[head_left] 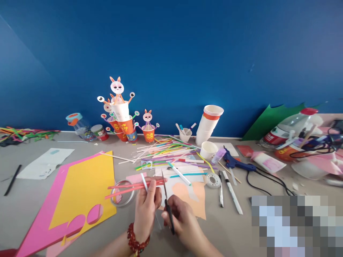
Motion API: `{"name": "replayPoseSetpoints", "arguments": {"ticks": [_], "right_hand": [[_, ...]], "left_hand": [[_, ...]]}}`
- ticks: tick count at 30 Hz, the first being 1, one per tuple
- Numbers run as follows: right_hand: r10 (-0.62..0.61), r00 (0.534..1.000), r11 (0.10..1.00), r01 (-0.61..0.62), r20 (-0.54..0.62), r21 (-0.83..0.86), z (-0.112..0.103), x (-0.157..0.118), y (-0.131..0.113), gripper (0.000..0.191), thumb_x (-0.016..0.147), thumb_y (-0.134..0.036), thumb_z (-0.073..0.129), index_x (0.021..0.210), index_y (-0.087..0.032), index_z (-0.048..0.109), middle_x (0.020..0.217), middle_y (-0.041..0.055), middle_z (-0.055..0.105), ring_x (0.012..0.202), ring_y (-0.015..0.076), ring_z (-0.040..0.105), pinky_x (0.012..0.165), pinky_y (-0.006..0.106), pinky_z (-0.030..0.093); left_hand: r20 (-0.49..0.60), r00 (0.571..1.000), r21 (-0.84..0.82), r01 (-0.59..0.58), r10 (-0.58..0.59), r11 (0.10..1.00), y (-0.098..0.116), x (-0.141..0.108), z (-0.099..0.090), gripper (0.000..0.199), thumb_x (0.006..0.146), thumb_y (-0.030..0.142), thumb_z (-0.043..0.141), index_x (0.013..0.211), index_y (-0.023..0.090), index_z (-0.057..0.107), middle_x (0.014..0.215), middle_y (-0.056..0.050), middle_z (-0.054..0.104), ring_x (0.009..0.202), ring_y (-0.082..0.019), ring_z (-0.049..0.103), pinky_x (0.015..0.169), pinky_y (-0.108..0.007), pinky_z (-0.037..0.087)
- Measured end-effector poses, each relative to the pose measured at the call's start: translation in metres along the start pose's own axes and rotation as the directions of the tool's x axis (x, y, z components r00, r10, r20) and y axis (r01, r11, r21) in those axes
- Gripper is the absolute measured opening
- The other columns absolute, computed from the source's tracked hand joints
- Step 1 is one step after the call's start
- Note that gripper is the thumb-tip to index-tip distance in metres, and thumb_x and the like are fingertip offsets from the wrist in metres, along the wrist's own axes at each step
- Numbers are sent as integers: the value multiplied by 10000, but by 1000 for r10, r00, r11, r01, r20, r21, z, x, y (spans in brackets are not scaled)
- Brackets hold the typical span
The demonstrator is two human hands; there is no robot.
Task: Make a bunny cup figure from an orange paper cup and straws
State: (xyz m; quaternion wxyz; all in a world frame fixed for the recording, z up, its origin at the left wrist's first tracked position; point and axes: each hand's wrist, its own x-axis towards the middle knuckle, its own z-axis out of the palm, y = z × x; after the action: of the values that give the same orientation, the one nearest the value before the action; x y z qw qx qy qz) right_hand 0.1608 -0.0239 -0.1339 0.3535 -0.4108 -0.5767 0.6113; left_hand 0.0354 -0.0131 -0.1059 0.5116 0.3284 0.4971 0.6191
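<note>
My left hand [147,205], wearing a beaded bracelet, is closed on some coral-pink sticks [122,186], which look like paper straws. They point left, and their short ends show at the right of my fingers. A white stick [144,182] rises beside my left thumb; whether it is gripped I cannot tell. My right hand [182,214] is closed on black-handled scissors [169,216]. The blades point up and lie across the straws' right ends; I cannot tell how far apart they are. Under the hands are peach paper [197,200] and a tape roll [130,198].
Yellow sheet [83,189] and pink sheet [45,214] lie left. Behind the hands are scattered straws [166,150], rabbit-decorated paper cups [125,126] and stacked cups [207,125]. Right are a tape dispenser ring [213,180], pens [232,192], a blue glue gun [235,162] and a bottle [289,128].
</note>
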Motion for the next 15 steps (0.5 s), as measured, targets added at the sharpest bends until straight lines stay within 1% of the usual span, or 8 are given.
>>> {"name": "replayPoseSetpoints", "arguments": {"ticks": [3,8,15], "right_hand": [[-15,999,997,11,-52,-82,1,0,3,466,818,-621,627,724,-224,401,551,-35,517,488,104,406,459,216,268],[-3,998,998,-1,-61,-68,3,-1,7,426,843,-581,613,729,-227,404,526,-46,511,454,102,408,452,216,265],[-48,996,990,37,-80,-133,2,-2,7,394,860,-523,594,712,-230,377,541,-40,504,503,116,425,477,222,271]], "left_hand": [[20,1000,-15,-13,14,1000,0,0,1,383,922,517,545,954,152,656,476,99,271,430,-55,204,407,-176,185],[10,1000,-39,-13,14,999,0,-1,3,377,932,506,542,919,146,653,469,101,272,420,-48,215,408,-179,180],[14,998,-113,69,-68,991,-3,0,4,367,932,491,557,942,137,657,470,100,279,439,-50,210,423,-186,188]]}}
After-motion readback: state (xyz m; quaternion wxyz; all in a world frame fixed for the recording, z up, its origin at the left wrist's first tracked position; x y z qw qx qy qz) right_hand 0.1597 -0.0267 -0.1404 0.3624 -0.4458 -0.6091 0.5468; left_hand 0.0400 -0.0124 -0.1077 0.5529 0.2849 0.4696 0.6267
